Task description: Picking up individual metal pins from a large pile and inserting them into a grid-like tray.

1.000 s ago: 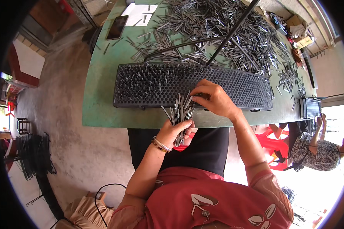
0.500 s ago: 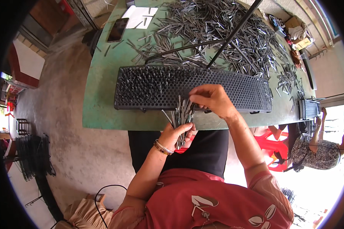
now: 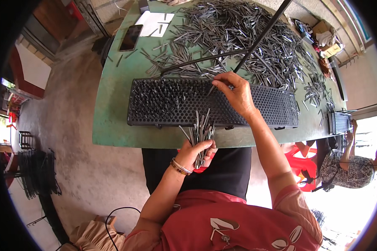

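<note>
A fanned bundle of thin, dark metallic strips (image 3: 202, 133) is gripped in my left hand (image 3: 192, 154), just off the table's near edge. Above the perforated black tray (image 3: 264, 106), my right hand (image 3: 238, 94) pinches a single strip (image 3: 211, 90), pointing down at the holes. Strips stand upright, densely packed, in the tray's left part and along its far side. Open holes show across its right part and near edge. My right fingers hide part of the far rows.
A big heap of loose strips (image 3: 234, 29) covers the far part of the green table (image 3: 113, 113). A slanting black rod (image 3: 262, 35) rises behind the tray. A phone (image 3: 131, 37) and paper (image 3: 154, 21) lie far left. At right, another person (image 3: 349, 167) works by a similar tray (image 3: 340, 122).
My right hand has moved from beside the bundle, up and away over the tray's far rows, with a strip between its fingers. My left hand still holds the bundle.
</note>
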A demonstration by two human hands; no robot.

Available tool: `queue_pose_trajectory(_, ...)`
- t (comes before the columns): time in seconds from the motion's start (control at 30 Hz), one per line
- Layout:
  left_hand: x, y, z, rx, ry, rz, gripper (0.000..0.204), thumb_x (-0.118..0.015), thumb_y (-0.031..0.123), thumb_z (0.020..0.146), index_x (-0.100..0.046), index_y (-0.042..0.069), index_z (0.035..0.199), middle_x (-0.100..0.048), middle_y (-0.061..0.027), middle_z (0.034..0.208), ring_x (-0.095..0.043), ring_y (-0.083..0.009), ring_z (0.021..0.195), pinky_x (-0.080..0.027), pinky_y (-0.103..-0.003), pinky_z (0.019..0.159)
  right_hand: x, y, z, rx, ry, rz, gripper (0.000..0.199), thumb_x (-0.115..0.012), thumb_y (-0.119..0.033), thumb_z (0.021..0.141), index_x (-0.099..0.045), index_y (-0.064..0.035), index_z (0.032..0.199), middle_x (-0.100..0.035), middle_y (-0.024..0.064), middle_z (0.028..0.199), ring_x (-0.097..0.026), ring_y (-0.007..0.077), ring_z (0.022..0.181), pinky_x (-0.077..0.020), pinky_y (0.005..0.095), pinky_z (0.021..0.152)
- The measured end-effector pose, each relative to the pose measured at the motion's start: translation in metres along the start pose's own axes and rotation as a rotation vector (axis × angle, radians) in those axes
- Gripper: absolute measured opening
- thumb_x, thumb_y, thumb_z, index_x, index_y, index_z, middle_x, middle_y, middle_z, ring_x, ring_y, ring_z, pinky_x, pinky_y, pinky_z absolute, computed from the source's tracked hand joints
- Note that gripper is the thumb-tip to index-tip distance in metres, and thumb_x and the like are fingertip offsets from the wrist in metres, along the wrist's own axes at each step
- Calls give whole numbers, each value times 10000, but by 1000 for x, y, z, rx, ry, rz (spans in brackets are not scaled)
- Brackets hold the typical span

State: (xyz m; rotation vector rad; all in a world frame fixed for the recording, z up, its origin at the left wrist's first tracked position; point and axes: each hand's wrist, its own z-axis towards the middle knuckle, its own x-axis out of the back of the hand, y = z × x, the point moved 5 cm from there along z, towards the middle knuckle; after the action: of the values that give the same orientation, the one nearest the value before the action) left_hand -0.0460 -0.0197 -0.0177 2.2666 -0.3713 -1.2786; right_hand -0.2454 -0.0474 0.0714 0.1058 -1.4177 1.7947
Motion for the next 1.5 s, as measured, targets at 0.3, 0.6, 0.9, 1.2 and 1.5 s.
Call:
queue_pose_trajectory(0.3, -2, 1, 0, 11, -39, -36, 116, -601, 100, 856, -596, 13, 933, -608, -57, 780, -551, -106, 617, -426, -213, 489, -9, 11, 0, -113, -51, 164, 148, -668, -96, 833, -633, -5, 945, -648, 52, 832, -601, 100, 735, -477, 244, 654)
queue_pose_trajectory(0.6, 0, 0, 0, 2, -25, -26, 132, -607, 113, 858, -605, 10, 940, -611, -52, 782, -559, -103, 617, -433, -211, 489, -1, -2, 2, 102, -12, -51, 160, -680, -99, 816, -630, -1, 933, -648, 65, 831, -604, 130, 711, -482, 248, 629)
queue_pose_trajectory(0.9, -1, 1, 0, -7, 15, -12, 127, -620, 125, 857, -615, 1, 879, -611, -49, 715, -572, -101, 605, -465, -249, 527, -1, -13, 0, 199, -47, -136, 165, -678, -98, 812, -631, 3, 934, -647, 87, 855, -621, 165, 734, -497, 278, 645)
queue_pose_trajectory(1.2, 0, 0, 0, 9, -24, -6, 141, -616, 134, 855, -619, 21, 939, -620, -36, 784, -566, -88, 608, -451, -208, 496, -5, -2, -1, 42, 6, -8, 168, -686, -93, 813, -634, 6, 938, -660, 66, 801, -609, 115, 670, -485, 244, 623)
queue_pose_trajectory(1.5, 0, 0, 1, -8, -36, -11, 128, -614, 128, 855, -613, 28, 936, -621, -38, 790, -567, -91, 614, -456, -210, 503, -4, -2, 0, 17, 29, 88, 163, -710, -92, 788, -638, -8, 908, -658, 51, 790, -597, 110, 675, -484, 249, 616)
